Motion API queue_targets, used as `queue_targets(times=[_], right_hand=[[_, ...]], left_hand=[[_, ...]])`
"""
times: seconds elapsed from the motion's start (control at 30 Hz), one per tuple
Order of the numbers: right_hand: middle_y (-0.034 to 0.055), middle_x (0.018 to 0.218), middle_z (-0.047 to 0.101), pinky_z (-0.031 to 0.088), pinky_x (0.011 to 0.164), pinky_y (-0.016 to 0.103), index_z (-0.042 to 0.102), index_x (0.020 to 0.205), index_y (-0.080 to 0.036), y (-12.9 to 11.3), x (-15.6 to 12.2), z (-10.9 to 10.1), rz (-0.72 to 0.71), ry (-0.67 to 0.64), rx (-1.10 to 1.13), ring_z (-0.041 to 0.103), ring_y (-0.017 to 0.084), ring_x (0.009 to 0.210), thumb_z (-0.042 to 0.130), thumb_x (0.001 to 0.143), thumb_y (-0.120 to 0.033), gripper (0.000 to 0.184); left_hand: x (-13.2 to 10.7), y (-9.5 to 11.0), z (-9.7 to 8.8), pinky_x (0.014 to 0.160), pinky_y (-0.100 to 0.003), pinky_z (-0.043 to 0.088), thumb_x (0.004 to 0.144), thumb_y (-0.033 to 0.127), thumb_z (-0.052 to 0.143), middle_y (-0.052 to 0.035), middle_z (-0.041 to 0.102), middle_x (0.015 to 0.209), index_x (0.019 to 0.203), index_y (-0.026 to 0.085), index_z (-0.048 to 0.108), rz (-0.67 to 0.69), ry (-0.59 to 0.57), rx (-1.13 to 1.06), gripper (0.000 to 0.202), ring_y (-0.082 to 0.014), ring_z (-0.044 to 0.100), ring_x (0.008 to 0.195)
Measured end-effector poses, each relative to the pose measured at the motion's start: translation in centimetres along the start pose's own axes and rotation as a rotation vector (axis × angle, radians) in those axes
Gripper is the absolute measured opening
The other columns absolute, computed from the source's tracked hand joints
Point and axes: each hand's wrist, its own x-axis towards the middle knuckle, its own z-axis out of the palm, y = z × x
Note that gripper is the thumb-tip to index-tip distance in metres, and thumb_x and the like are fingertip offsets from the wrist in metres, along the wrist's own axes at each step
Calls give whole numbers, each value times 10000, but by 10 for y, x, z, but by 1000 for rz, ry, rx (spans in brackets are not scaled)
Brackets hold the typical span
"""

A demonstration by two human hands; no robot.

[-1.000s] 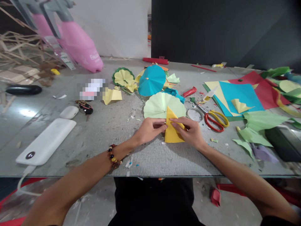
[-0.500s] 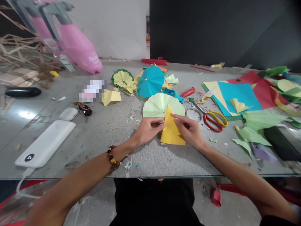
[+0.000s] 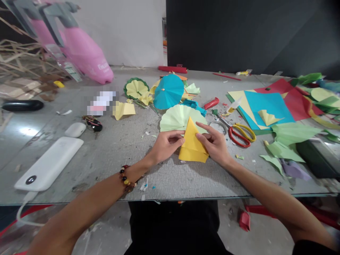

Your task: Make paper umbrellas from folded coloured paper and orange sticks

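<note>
A sheet of yellow origami paper [image 3: 192, 147], folded into a pointed triangular shape, stands on the grey tabletop in front of me. My left hand [image 3: 167, 145] pinches its left side, and my right hand [image 3: 214, 145] holds its right side with the fingers on top. Part of the paper is hidden by my fingers. Just behind its tip lies a pale green pleated paper fan [image 3: 180, 118], which the paper overlaps. Red-handled scissors [image 3: 240, 136] lie to the right of my right hand, not touching it.
A teal paper umbrella [image 3: 168, 91] and yellow paper rosette [image 3: 136, 89] stand farther back. Stacked coloured paper sheets [image 3: 268, 106] and green scraps lie right. A white power bank [image 3: 49, 163] and white mouse [image 3: 75, 129] lie left. Paper bits litter the table.
The yellow paper has turned so its point stands more upright, and its lower part has shifted left. My right fingers have slid down its right side. The camera view has drifted slightly.
</note>
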Motion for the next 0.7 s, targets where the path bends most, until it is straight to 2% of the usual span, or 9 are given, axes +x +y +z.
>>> queue_targets(times=[0.07,0.13,0.23,0.43,0.5,0.6,0.7], right_hand=[[-62,563,422,230,438,230,647,1305,-196,1,2,-1,-5,-26,-58,305,82,496,641,919,-470,473],[-47,580,430,244,448,229,721,1133,-167,2,3,-1,-10,-49,-127,325,77,513,620,926,-497,403],[-20,610,469,251,453,231,729,877,-141,2,4,-2,-7,-53,-181,349,75,532,599,922,-544,426],[-29,565,439,207,440,238,692,786,-143,-5,4,-3,-11,-27,-213,323,71,504,627,883,-596,468],[-39,539,389,187,443,242,642,691,-149,-5,5,-4,-9,-8,-225,291,66,500,643,864,-616,499],[-46,520,295,160,448,248,421,521,-176,-4,6,-4,1,-1,-240,247,61,506,631,851,-663,624],[-43,528,256,144,443,252,310,518,-194,-3,4,-3,23,-28,-241,234,63,507,575,869,-699,669]], left_hand=[[0,1,-1,807,-298,631,833,310,717,-85,784,944,1100,136,763,11,55,20,322,-178,732,845],[1,3,-3,757,-278,629,831,315,718,-76,782,903,1088,137,766,19,116,58,316,-170,726,803],[2,6,-4,719,-256,625,829,316,721,-62,778,861,1069,141,770,34,194,88,301,-157,716,764],[1,7,-1,712,-255,634,823,305,728,-60,777,865,1069,143,770,24,216,52,297,-155,721,766],[0,7,-1,719,-246,635,827,302,727,-52,774,864,1077,150,769,32,222,44,295,-150,721,772],[1,8,-1,722,-226,632,833,297,726,-39,772,857,1093,158,767,50,230,33,298,-138,718,768],[0,9,-1,727,-220,633,832,296,729,-35,772,862,1108,163,766,47,227,26,309,-134,718,770]])
